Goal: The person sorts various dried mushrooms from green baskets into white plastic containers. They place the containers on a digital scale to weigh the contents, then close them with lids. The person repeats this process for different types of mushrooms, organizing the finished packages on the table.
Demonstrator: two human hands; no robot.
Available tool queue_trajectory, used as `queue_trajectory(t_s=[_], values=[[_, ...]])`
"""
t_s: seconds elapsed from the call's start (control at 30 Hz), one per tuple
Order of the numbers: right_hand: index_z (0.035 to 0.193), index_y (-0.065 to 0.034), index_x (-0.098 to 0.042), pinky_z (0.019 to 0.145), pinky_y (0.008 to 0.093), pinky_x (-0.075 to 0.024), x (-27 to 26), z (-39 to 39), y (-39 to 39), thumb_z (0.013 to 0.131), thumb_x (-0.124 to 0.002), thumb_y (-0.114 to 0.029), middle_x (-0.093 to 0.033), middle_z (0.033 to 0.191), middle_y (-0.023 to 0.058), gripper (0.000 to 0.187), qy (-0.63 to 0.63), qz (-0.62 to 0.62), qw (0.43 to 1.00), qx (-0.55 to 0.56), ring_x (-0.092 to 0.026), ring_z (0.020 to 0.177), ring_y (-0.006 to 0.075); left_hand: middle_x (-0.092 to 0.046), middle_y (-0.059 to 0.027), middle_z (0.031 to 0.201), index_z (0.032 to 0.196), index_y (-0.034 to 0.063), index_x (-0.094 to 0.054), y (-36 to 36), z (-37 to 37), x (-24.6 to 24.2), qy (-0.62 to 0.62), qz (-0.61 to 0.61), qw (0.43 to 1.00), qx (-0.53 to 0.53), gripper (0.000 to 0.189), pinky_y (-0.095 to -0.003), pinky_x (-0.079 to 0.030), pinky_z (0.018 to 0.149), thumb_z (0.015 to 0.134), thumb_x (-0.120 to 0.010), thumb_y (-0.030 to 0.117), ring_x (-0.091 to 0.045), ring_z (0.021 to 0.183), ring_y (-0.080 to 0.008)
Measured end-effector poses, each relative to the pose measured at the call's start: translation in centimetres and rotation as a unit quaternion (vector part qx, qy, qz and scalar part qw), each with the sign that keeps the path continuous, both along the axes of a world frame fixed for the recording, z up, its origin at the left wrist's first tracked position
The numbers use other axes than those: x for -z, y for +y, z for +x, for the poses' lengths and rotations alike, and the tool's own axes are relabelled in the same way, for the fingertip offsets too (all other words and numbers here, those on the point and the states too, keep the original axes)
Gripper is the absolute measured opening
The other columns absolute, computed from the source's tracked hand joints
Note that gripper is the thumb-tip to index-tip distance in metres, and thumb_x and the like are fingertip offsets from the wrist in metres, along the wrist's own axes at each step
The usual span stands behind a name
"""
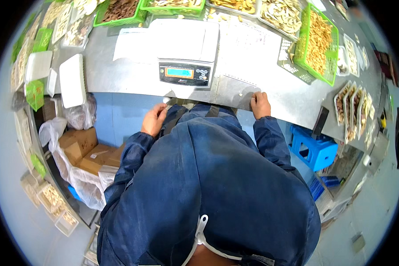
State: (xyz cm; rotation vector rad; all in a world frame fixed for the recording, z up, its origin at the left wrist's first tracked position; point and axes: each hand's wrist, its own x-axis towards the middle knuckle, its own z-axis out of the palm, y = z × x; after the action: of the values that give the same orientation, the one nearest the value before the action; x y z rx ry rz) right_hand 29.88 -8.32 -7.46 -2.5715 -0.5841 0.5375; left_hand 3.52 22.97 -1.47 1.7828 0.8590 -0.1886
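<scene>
My left hand [154,119] is loosely curled just below the front edge of the steel table [133,87]. A small round white thing [166,99] lies at its fingertips; whether the fingers grip it I cannot tell. On the right, my right hand [261,105] rests with bent fingers on the same edge, and nothing shows in it. Between and beyond both hands stands a white digital scale [186,40] with a lit display [179,72]. Its weighing plate bears nothing visible. Paper sheets [246,46] with writing lie on both sides of it.
Green baskets [301,50] and trays of dried sliced food [281,16] line the far side. White trays [73,79] stand at left. Below the table are a cardboard box [86,149] in a plastic bag and a blue stool [314,151]. Filled trays [352,111] lean at right.
</scene>
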Motion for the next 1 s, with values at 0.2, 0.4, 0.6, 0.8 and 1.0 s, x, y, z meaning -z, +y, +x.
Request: queue_trajectory(t_s=[0.2, 0.4, 0.6, 0.8, 1.0], values=[[0.096, -0.0036, -0.060, 0.071, 0.0382, -0.0473, -0.6, -1.0, 2.9, 0.077, -0.059, -0.012, -0.056, 0.083, 0.0162, 0.021, 0.049, 0.110, 0.986, 0.118, -0.057, 0.077, 0.0324, -0.055, -0.0131, 0.101, 0.103, 0.0060, -0.057, 3.4, 4.6, 2.5, -0.155, 0.251, 0.931, 0.213, 0.021, -0.0359, -0.047, 0.075, 0.082, -0.054, 0.005, -0.057, 0.088, -0.0324], [0.090, -0.0060, -0.057, 0.073, 0.0408, -0.0461, 1.0, -3.6, 5.9, 0.079, -0.057, -0.011, -0.050, 0.087, 0.0161, 0.012, -0.068, 0.034, 0.989, 0.125, -0.054, 0.079, 0.0351, -0.051, -0.0120, 0.092, 0.100, 0.0065, -0.053, 6.1, 5.6, 5.6, -0.207, 0.295, 0.850, 0.383, 0.025, -0.0378, -0.047, 0.072, 0.076, -0.052, 0.002, -0.054, 0.085, -0.0300], [0.090, -0.0036, -0.058, 0.072, 0.0388, -0.0464, 1.3, -3.7, 6.6, 0.076, -0.061, -0.010, -0.055, 0.085, 0.0160, 0.016, -0.070, 0.023, 0.974, 0.214, -0.056, 0.079, 0.0319, -0.049, -0.0111, 0.092, 0.096, 0.0072, -0.051, 6.6, 5.5, 5.4, -0.197, 0.295, 0.835, 0.422, 0.022, -0.0383, -0.047, 0.072, 0.075, -0.053, 0.003, -0.054, 0.086, -0.0293], [0.086, -0.0017, -0.057, 0.070, 0.0387, -0.0462, 1.7, -3.0, 4.8, 0.074, -0.062, -0.015, -0.057, 0.081, 0.0165, 0.018, -0.052, 0.017, 0.979, 0.199, -0.056, 0.076, 0.0322, -0.050, -0.0121, 0.095, 0.101, 0.0041, -0.051, 7.1, 5.4, 5.6, -0.179, 0.312, 0.827, 0.432, 0.028, -0.0384, -0.047, 0.072, 0.074, -0.056, 0.005, -0.054, 0.085, -0.0297], [0.092, -0.0022, -0.055, 0.075, 0.0414, -0.0457, -0.7, -2.5, 4.0, 0.078, -0.057, -0.015, -0.057, 0.093, 0.0193, 0.019, 0.023, -0.014, 0.987, 0.159, -0.056, 0.084, 0.0353, -0.050, -0.0144, 0.100, 0.100, 0.0010, -0.052, 7.3, 5.2, 6.4, -0.185, 0.328, 0.815, 0.440, 0.025, -0.0392, -0.046, 0.072, 0.075, -0.053, 0.003, -0.052, 0.089, -0.0324]])
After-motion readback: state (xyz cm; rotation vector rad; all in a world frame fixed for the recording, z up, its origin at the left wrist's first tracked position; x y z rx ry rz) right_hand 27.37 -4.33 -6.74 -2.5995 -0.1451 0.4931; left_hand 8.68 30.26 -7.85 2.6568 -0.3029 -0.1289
